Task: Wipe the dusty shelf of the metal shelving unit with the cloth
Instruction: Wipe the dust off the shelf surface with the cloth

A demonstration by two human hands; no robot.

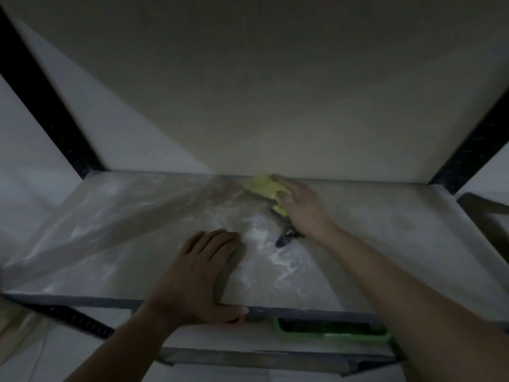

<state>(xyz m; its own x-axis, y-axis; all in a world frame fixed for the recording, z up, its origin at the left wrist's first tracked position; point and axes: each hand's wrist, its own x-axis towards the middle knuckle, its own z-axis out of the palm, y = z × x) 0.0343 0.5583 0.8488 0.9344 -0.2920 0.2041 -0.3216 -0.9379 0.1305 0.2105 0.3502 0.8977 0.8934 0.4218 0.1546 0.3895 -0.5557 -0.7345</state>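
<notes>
My right hand [301,209], fingers spread, pressing crumpled yellow cloth [263,186] under my fingertips onto dusty grey metal shelf [385,230], left hand [201,271] flat on shelf, holding nothing, nearer me and left of that grip

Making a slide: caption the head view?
Right hand presses yellow cloth at the back of the dusty shelf; left hand rests at its front.
</notes>
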